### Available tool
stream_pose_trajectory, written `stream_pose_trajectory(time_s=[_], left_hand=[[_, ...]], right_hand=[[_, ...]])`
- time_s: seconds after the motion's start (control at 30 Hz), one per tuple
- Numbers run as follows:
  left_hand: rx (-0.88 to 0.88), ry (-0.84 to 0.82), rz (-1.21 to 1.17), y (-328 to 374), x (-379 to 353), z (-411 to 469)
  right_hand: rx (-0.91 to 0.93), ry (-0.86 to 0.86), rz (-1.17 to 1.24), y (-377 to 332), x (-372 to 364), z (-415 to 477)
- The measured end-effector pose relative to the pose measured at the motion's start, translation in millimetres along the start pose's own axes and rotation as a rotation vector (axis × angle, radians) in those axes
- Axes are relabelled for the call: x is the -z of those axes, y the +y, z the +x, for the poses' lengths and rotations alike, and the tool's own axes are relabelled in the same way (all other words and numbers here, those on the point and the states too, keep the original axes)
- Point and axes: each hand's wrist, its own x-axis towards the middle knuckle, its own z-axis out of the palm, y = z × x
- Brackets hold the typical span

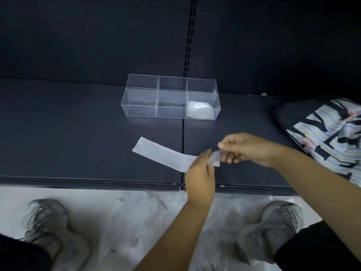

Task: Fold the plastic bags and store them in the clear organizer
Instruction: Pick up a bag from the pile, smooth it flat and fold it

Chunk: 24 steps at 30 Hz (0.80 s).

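Head view, left grip [199, 173], right grip [246, 149] both pinching one bag strip [162, 155], one six-compartment organizer [136, 111]

Dark shelf [78, 133] running across, slotted upright [189, 45] rising behind it. Striped bag [322, 137] lying at the shelf's right end. Grey sneakers, left [46, 220] and right [279, 222], standing well apart on pale floor [13, 194].
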Motion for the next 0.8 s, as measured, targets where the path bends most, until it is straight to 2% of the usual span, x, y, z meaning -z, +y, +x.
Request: stream_pose_trajectory(time_s=[0.07,0.1,0.17,0.23,0.3,0.4,0.5,0.67,0.8], left_hand=[[0.103,-0.03,-0.181,4.0,11.6,-0.1],[0.17,-0.079,-0.32,3.5,19.6,1.9],[0.314,-0.187,-0.603,-0.3,37.9,7.7],[0.391,-0.273,-0.707,-9.1,54.9,15.5],[0.448,-0.345,-0.796,-18.7,67.9,26.5],[0.554,-0.331,-0.919,-34.9,80.7,47.6],[0.658,-0.252,-0.925,-53.2,86.6,67.3],[0.785,-0.039,-0.713,-83.8,93.0,91.9],[0.744,0.13,-0.594,-95.4,99.4,101.8]], right_hand=[[0.095,0.162,-0.002,-2.0,1.6,6.2],[0.133,0.177,0.05,-1.6,-1.0,10.8],[0.168,0.084,0.207,3.3,-15.7,22.2],[0.145,-0.016,0.276,9.4,-38.2,34.3],[0.09,-0.056,0.241,15.1,-58.0,45.5],[0.059,-0.033,0.117,24.7,-72.1,54.9],[0.084,0.023,0.011,34.4,-76.4,61.4],[0.044,0.154,-0.027,40.0,-84.1,72.1],[0.018,0.185,-0.043,41.8,-85.2,75.1]])
